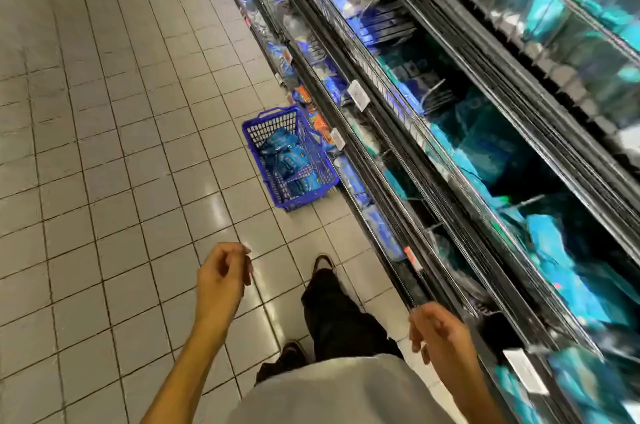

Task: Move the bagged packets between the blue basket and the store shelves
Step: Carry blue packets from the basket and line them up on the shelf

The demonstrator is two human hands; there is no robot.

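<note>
A blue basket (325, 177) stands on the tiled floor ahead, tight against the foot of the store shelves (433, 132). Several blue bagged packets (287, 160) lie inside it. The shelves run along the right and carry more blue and teal packets (554, 264). My left hand (223, 273) hangs in front of me over the floor, fingers loosely curled, holding nothing. Lower right, my right hand (438, 330) is next to the shelf edge, also loosely curled and holding nothing. Both hands are well short of the basket.
Grey tiled floor (104, 181) spreads to the left. White price tags (358, 95) stick out from the shelf rails. Orange packets (320, 123) sit on the lowest shelf beside the basket. My dark trouser leg and shoes (323, 264) are below, between the hands.
</note>
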